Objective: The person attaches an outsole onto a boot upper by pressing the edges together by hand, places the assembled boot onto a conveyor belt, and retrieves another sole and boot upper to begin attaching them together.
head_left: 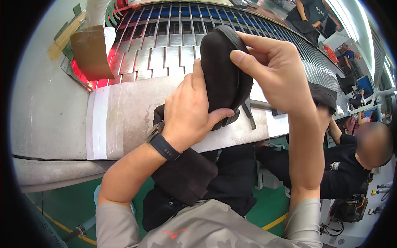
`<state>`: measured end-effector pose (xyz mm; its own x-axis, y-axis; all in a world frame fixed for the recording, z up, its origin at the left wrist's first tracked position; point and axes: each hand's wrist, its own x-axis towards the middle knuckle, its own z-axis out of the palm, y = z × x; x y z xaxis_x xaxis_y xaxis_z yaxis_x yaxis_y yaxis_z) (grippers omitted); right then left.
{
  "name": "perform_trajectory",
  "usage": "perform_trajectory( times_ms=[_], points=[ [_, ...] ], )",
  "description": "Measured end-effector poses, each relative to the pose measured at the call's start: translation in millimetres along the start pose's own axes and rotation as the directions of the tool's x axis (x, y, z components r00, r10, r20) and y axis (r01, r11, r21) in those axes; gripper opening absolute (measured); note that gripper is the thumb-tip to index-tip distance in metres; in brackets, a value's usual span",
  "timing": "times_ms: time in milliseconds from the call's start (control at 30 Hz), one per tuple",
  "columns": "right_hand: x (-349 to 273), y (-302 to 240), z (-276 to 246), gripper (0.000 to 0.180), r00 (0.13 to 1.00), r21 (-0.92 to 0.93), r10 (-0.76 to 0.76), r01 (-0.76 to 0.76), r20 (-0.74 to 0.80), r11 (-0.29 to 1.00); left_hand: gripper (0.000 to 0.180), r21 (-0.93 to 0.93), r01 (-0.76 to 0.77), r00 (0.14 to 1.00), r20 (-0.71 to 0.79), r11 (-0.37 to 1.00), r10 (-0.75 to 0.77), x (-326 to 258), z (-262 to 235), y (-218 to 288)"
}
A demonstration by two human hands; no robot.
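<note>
A black, rounded fabric piece (219, 70), shoe-like in outline, is held up over the table edge. A dark grey band (231, 35) runs along its upper right rim. My left hand (188, 103) is closed round its left side and lower end, the thumb lying across the bottom. With thumb and fingers, my right hand (271, 64) pinches the band at the upper right. The far side of the piece is hidden. Below my left wrist, which wears a dark watch, a dark cloth-like piece (186, 175) lies over my lap.
Beyond the pale table edge (124, 120), a metal slatted conveyor (161, 53) stretches away to the right. A brown cardboard flap (92, 53) hangs at the left near a red glow. At the right sits a co-worker (347, 161) with a dark piece (324, 97) in hand.
</note>
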<state>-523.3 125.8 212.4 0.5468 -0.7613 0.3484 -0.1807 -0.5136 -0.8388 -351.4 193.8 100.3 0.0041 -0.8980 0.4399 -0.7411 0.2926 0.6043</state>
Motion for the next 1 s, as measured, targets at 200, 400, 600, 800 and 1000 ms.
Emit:
perform_trajectory(
  times_ms=[200,400,600,800,1000],
  points=[
    [-7.1,-7.2,24.1,0.038,0.954,-0.642,-0.283,0.157,-0.098,0.75,0.125,0.046,-0.048,0.997,-0.066,0.998,0.051,3.1,1.8,-1.1],
    [-16.1,25.4,45.4,0.062,0.956,-0.61,-0.263,0.131,-0.131,0.781,0.114,-0.182,0.012,1.0,0.026,0.983,-0.008,17.6,-3.0,-26.0],
    [-27.5,75.6,57.4,0.064,0.967,-0.05,-0.045,0.033,-0.25,0.998,0.116,-0.172,-0.068,0.995,0.054,0.983,0.078,25.4,-5.1,-46.5],
    [-22.1,67.2,43.9,0.051,0.992,-0.057,0.038,-0.045,-0.118,0.997,0.115,-0.265,0.009,0.992,0.126,0.964,0.025,25.1,-16.7,-44.4],
    [-24.7,77.2,48.1,0.05,0.984,-0.023,0.018,-0.022,-0.179,0.999,0.11,-0.283,0.038,0.988,0.153,0.958,0.006,26.8,-17.4,-42.0]
  ],
)
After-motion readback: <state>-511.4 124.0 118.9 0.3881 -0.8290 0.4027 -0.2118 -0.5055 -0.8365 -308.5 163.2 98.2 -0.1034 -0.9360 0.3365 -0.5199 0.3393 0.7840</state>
